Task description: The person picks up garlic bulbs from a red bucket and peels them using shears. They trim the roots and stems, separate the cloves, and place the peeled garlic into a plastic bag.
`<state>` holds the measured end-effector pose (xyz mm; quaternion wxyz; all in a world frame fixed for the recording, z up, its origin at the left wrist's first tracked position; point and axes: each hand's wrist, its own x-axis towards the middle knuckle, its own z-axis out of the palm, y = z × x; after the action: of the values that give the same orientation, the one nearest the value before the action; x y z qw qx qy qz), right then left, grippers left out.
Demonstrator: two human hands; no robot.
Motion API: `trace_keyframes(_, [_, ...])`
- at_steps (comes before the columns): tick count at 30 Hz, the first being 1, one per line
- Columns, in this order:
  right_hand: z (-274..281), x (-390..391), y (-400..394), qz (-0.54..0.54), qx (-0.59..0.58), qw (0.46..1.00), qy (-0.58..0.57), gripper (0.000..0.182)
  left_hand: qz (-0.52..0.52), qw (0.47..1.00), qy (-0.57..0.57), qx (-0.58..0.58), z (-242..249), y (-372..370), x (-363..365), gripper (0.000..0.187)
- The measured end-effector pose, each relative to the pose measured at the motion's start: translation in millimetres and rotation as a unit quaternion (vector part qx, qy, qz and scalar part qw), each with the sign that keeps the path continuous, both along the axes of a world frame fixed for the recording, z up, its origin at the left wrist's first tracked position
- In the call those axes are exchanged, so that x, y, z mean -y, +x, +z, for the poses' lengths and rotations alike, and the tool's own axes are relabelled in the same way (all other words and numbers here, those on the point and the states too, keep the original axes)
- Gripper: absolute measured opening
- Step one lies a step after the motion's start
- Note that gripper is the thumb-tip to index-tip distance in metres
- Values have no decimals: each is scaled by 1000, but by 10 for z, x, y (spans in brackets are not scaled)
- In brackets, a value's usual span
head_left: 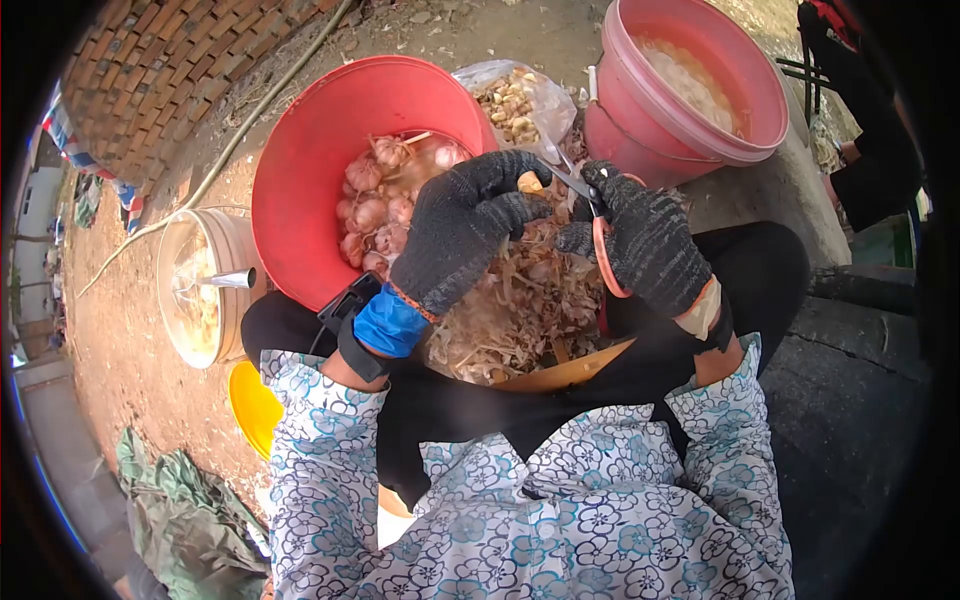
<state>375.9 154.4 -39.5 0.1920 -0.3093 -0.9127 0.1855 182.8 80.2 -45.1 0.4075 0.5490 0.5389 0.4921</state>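
- At the far left, a pale bucket [233, 235] stands on the ground, with a metal cylinder [235, 279] lying across its rim; the cylinder's long axis runs roughly sideways.
- Next, the red tub [300, 170] leans its open mouth toward the person, which seems to keep the garlic bulbs [368, 213] within short reach of the left hand.
- The left hand [450, 235], in a dark knitted glove, is raised over the tub's near side. Its fingers are curled and narrow, turned toward the right hand. A small tan shape [530, 183] shows at the fingertips; I cannot tell whether it is something pinched or a covering on a finger.
- Behind, a clear bag [553, 103] of cloves [508, 106] sits between tub and pink bucket, its spread mouth leaving the contents exposed.
- Below both hands, dry husks [500, 325] are heaped between the legs, apparently where loose bits can gather.
- The scissors [603, 255] are between the hands, above the husks. Their long axis slants: the orange handles are low, near the right palm, and the blades point up and leftward, away from the body, bringing the tips close to the left fingers.
- The right hand [648, 240], also gloved, has its fingers closed around the scissors' handles, a hold that likely steadies them.
- The pink bucket [635, 130] stands beyond this hand, holding pale contents in liquid.
- At the right edge is another person's dark sleeve [875, 185].
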Motion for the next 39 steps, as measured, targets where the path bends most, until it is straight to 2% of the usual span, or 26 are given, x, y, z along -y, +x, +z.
trace_keyframes(1, [-40,17,5,-1,0,1000,-2,35,47,998,-24,31,-10,26,0,26])
trace_keyframes(2, [-83,57,14,42,-28,998,43,34,46,998,-26,31,-28,31,3,26])
trace_keyframes(3, [-106,102,23,84,-57,991,88,33,57,998,14,-16,-53,31,5,25])
trace_keyframes(4, [-54,152,34,70,26,997,-24,30,66,994,53,-63,-72,33,6,24])
trace_keyframes(5, [-85,179,34,67,25,997,-27,30,63,995,51,-63,-72,34,7,24])
trace_keyframes(7, [-149,220,24,94,46,994,-30,33,68,979,100,-167,-52,38,8,22])
trace_keyframes(9, [-131,264,13,101,18,995,-14,36,72,973,115,-185,-53,47,23,22])
trace_keyframes(13, [-247,307,24,120,56,991,-4,39,66,959,135,-239,-51,49,62,24])
trace_keyframes(14, [-258,310,28,121,75,990,-15,39,66,960,135,-238,-32,54,75,24])
trace_keyframes(16, [-355,271,64,144,51,988,8,38,46,977,55,-203,20,66,106,27])
trace_keyframes(18, [-361,271,73,166,25,985,34,36,45,976,78,-200,-42,46,71,25])
trace_keyframes(20, [-251,315,10,81,219,968,93,33,46,974,103,-198,-97,48,59,24])
trace_keyframes(22, [-216,314,-34,47,217,971,87,32,53,995,17,-85,-113,70,57,26])
trace_keyframes(24, [-197,314,-75,10,214,973,83,32,40,998,-22,-48,-79,64,26,27])
trace_keyframes(26, [-191,321,-115,-57,215,960,172,16,27,998,-62,-10,-50,50,8,28])
trace_keyframes(27, [-231,297,-109,-57,214,960,173,16,21,996,-77,29,-37,39,4,27])
trace_keyframes(28, [-289,257,-101,-56,163,970,170,16,16,993,-91,69,-27,22,-3,25])
trace_keyframes(29, [-320,238,-99,-54,111,978,167,17,17,994,-90,68,-28,-1,-9,25])
trace_keyframes(31, [-309,248,-114,-59,117,977,167,17,-27,999,-5,-22,-54,-48,-12,23])
trace_keyframes(32, [-293,253,-125,-65,124,976,166,17,-26,999,-6,-22,-76,-50,-11,23])
trace_keyframes(33, [-287,243,-113,-64,124,976,164,17,-9,999,-19,29,-103,-39,-11,23])
trace_keyframes(34, [-285,213,-78,-32,152,979,129,22,8,996,-31,79,-113,-25,-13,23])
trace_keyframes(36, [-279,111,-2,0,179,980,92,27,23,995,-39,84,-75,-6,-17,22])
trace_keyframes(37, [-272,25,40,50,68,991,-107,31,38,994,-45,88,-57,-1,-13,22])
trace_keyframes(38, [-274,-65,70,98,-47,948,-298,36,38,994,-46,88,-60,-6,-5,22])
trace_keyframes(39, [-409,-146,79,98,-46,948,-298,36,34,998,-30,44,-64,-11,5,22])
